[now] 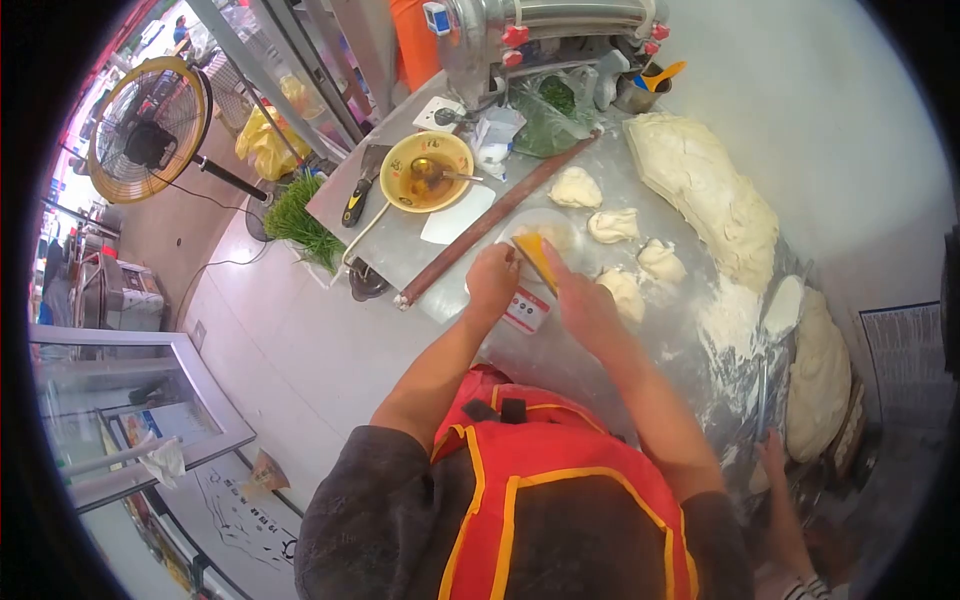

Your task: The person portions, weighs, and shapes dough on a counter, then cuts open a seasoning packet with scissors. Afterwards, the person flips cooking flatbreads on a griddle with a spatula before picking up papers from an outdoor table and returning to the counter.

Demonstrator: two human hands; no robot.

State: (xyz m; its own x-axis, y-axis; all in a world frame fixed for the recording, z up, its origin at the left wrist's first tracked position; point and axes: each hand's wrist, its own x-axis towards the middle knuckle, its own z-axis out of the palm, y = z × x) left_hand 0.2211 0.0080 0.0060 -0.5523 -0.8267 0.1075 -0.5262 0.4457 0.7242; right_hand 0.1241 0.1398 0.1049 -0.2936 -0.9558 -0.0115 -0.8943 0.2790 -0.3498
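My right hand (583,298) grips a yellow dough scraper (537,262), tilted over the round pan of a kitchen scale (527,311). A lump of dough (552,236) lies on that pan, partly behind the scraper. My left hand (494,281) is closed at the scale's left side, close to the scraper's edge; whatever its fingers hold is hidden. Right of the scale sit several small dough pieces (613,226). Beyond them a long slab of dough (705,195) stretches along the table's wall side.
A long rolling pin (495,222) lies diagonally left of the scale, near a yellow bowl (426,172) with liquid and a ladle. A dough machine (560,25) stands behind. Flour (735,325) and a white scoop (783,307) are at right. Another person's hand (771,458) reaches in there.
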